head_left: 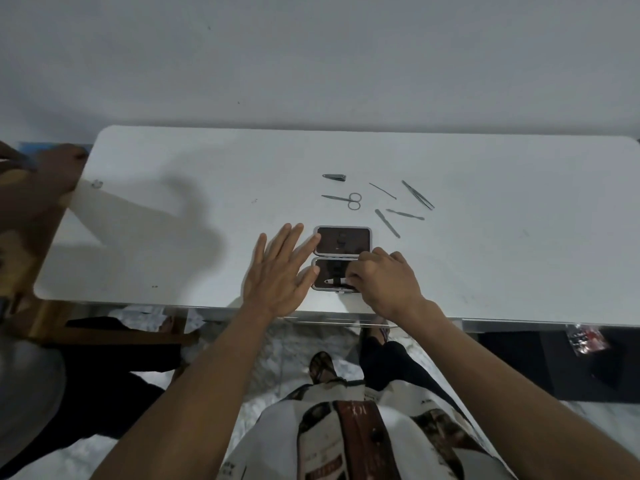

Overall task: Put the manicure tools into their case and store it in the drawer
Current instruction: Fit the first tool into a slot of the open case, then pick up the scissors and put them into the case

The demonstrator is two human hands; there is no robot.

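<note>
Six loose steel tools lie on white bench (173, 237). Open dark hinged case (343, 240): right hand (384, 282) pinches silver clipper (335, 281) (inside near half); left hand (277, 271) flat, released.

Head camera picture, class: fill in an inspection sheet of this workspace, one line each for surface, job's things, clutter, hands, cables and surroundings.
Surface: white table, a few small dark marks.
Job's things: open case near the front edge, one clipper already in its near half; loose beyond it lie a second nail clipper, scissors, a thin probe, tweezers, a cuticle pusher and a nail file.
Clutter: small ring-like item at far left, too small to identify.
Hands: left hand open, flat beside the case; right hand over the near half, fingers at the clipper.
Cables: nothing seen.
Surroundings: pale wall; another person's hand at the left edge; wooden chair below it.
</note>
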